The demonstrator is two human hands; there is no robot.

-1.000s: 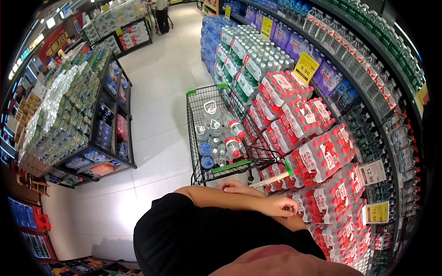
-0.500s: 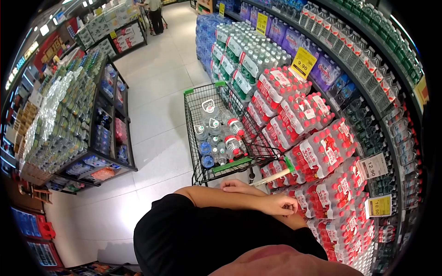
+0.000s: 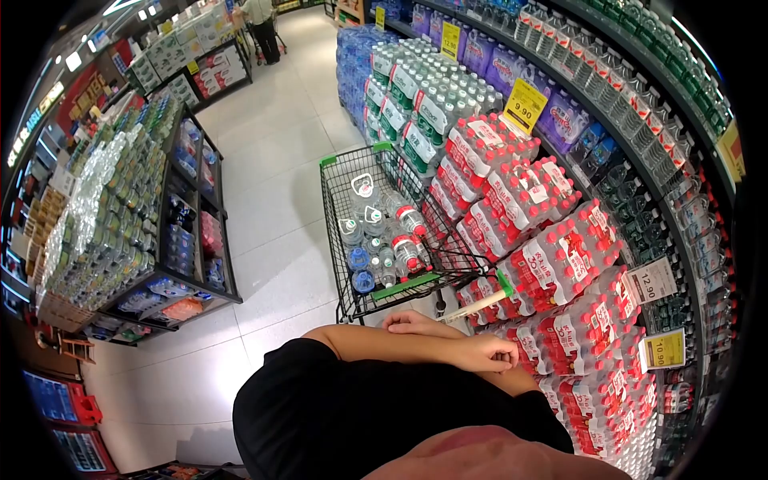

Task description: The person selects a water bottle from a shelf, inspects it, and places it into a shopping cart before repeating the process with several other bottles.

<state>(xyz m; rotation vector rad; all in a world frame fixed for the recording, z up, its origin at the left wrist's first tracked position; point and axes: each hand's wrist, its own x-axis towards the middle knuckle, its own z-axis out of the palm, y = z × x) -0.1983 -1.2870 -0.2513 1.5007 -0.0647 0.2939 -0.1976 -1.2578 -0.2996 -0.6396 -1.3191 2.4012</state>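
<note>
My forearms are crossed in front of my body, near the handle end of the shopping cart (image 3: 330, 232). My left hand (image 3: 492, 353) hangs at the right, its fingers curled in with nothing visible in them. Beyond the left forearm, my right hand (image 3: 411, 323) lies relaxed, its fingers loosely out and partly hidden; it appears to hold nothing. A pale handle bar (image 3: 478, 305) with a green end runs behind my hands. Inside the cart stand large clear water jugs (image 3: 373, 220) with white carry handles, red-labelled bottles (image 3: 406, 252), blue-capped bottles (image 3: 362, 281) and smaller clear bottles (image 3: 388, 266).
Stacked red-capped bottle packs (image 3: 548, 264) line the right side, close to the cart. Green-labelled water packs (image 3: 418, 112) stand farther up. Shelves with price signs (image 3: 526, 106) rise behind. A display stand (image 3: 200, 264) is at the left. Along the tiled aisle (image 3: 280, 104), a person (image 3: 262, 28) stands far off.
The view has shifted slightly, so the shelves and left display sit a little differently. My crossed arms and the cart's contents look the same.
</note>
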